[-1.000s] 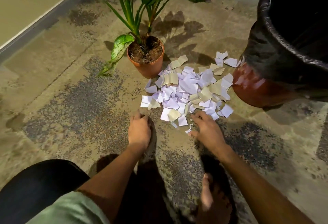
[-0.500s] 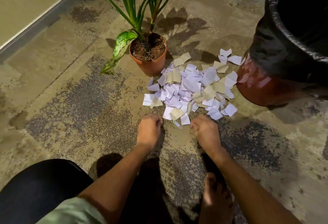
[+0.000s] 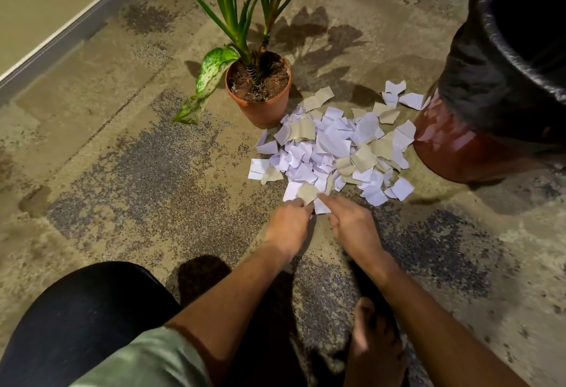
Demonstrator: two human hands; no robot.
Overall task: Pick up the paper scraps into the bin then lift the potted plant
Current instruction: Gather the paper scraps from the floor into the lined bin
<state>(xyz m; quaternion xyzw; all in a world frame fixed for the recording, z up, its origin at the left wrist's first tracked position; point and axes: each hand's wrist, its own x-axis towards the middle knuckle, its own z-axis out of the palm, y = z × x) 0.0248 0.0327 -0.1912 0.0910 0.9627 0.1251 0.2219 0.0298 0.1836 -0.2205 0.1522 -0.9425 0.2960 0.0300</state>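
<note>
I have both bare forearms stretched forward and down, converging so the two hands sit just beside each other. My left hand (image 3: pixel 289 222) is knuckles-up, its fingers curled downward with the tips pinched together at the front. My right hand (image 3: pixel 352 224) is also palm-down, the index finger extended forward and inward toward the left fingertips, the other fingers bent under. My left knee, in dark fabric, is raised beside the left arm, and my bare right foot (image 3: pixel 375 343) is planted under the right forearm.
</note>
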